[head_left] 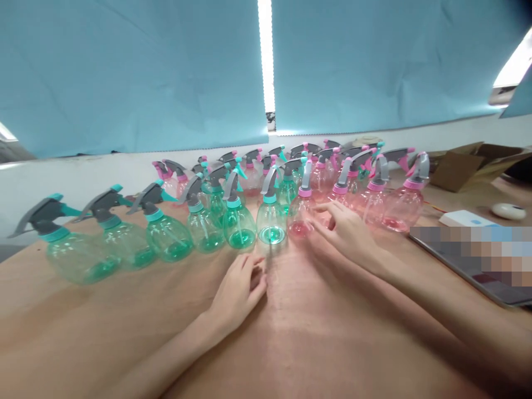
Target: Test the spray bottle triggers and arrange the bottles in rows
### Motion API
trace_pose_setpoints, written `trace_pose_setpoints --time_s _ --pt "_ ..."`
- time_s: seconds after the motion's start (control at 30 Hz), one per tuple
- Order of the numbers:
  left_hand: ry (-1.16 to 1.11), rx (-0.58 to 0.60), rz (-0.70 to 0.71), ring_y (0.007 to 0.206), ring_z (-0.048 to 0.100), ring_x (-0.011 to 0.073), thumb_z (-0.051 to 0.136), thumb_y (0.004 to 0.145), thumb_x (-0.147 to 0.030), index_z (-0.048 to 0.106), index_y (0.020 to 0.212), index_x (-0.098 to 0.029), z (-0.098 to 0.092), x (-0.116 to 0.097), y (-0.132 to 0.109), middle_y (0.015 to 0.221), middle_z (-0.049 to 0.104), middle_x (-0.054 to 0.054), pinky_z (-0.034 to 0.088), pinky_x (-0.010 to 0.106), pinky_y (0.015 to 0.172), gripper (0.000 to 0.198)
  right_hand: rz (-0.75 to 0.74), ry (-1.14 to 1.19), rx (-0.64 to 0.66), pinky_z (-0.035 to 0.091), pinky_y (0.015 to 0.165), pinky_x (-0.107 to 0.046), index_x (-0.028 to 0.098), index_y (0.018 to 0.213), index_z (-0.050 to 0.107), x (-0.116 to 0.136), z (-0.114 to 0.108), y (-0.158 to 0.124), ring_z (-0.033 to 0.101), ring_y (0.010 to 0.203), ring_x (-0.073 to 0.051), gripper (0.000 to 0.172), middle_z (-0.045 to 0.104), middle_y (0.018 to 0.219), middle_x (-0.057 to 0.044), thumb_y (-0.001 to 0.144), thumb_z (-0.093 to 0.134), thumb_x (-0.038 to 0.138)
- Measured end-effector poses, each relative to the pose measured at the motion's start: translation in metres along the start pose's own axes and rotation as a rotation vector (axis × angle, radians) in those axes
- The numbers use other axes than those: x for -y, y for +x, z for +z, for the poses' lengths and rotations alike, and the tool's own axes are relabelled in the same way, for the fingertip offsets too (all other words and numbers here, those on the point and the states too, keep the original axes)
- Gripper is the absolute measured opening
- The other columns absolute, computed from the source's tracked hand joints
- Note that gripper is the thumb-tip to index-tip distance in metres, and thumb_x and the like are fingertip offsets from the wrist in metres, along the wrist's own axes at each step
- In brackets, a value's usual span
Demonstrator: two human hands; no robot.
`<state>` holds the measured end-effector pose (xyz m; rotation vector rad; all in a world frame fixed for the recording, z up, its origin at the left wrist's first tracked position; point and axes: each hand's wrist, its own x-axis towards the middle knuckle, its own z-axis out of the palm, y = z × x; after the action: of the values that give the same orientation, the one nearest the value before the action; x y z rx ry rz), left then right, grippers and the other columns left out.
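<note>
1. The left hand (240,289) lies flat on the brown table (124,321). Its fingers are spread a little, and it holds nothing.
2. A green spray bottle (271,223) stands just past this hand.
3. The right hand (347,233) is open too. Its fingertips (319,210) reach a pink spray bottle (300,220), touching it or just beside it.
4. More green bottles (166,235) stand in a row to the left. More pink bottles (401,208) stand to the right.
5. A cardboard box (465,166) sits far right. A blue sheet (124,72) hangs behind everything.
</note>
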<state>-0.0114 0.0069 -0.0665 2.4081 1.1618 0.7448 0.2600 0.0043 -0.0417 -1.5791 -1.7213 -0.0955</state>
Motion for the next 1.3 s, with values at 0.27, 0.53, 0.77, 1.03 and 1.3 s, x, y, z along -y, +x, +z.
trace_pose_setpoints --time_s 0.27,0.53,0.77,1.03,1.3 --pt "-0.045 -0.109 -0.186 0.078 0.063 0.0202 0.048 0.091 -0.028 0.053 0.111 -0.017 0.023 -0.006 0.049 0.087 0.065 0.004 0.050 0.035 0.071 0.024 0.085 0.074 0.046 0.046 0.097 -0.050 0.010 0.129 0.052 -0.017 0.014 0.028 0.059 0.118 -0.036 0.060 0.062 0.126 -0.022 0.085 0.064 0.048" --pt "-0.107 -0.105 -0.214 0.078 0.064 0.0202 0.051 0.088 -0.027 0.053 0.105 -0.019 0.030 -0.009 0.054 0.089 0.065 0.004 0.050 0.033 0.071 0.019 0.166 0.159 0.111 0.047 0.094 -0.050 0.011 0.134 0.046 -0.015 0.025 0.046 0.056 0.122 -0.039 0.076 0.059 0.131 -0.023 0.077 0.069 0.057" --pt "-0.137 -0.106 -0.227 0.078 0.064 0.0199 0.053 0.086 -0.025 0.053 0.105 -0.019 0.029 -0.007 0.054 0.088 0.065 0.003 0.050 0.033 0.071 0.020 0.187 0.088 0.167 0.050 0.066 -0.041 0.018 0.098 0.054 -0.012 0.026 0.048 0.066 0.083 -0.032 0.044 0.067 0.091 -0.011 0.079 0.067 0.055" --pt "-0.161 -0.134 -0.192 0.072 0.062 0.0182 0.053 0.085 -0.023 0.056 0.102 -0.019 0.029 -0.007 0.052 0.084 0.064 0.001 0.049 0.032 0.071 0.018 0.137 0.090 0.225 0.051 0.075 -0.043 0.019 0.110 0.054 -0.007 0.009 0.034 0.066 0.094 -0.033 0.046 0.067 0.104 -0.012 0.079 0.067 0.050" --pt "-0.272 -0.189 -0.070 0.088 0.065 0.0203 0.056 0.088 -0.033 0.056 0.106 -0.019 0.009 -0.040 0.044 0.095 0.066 0.004 0.052 0.037 0.084 0.023 0.018 0.186 0.263 0.050 0.085 -0.050 0.022 0.138 0.039 0.015 -0.007 -0.017 0.062 0.111 -0.038 0.077 0.060 0.130 -0.015 0.078 0.066 0.061"
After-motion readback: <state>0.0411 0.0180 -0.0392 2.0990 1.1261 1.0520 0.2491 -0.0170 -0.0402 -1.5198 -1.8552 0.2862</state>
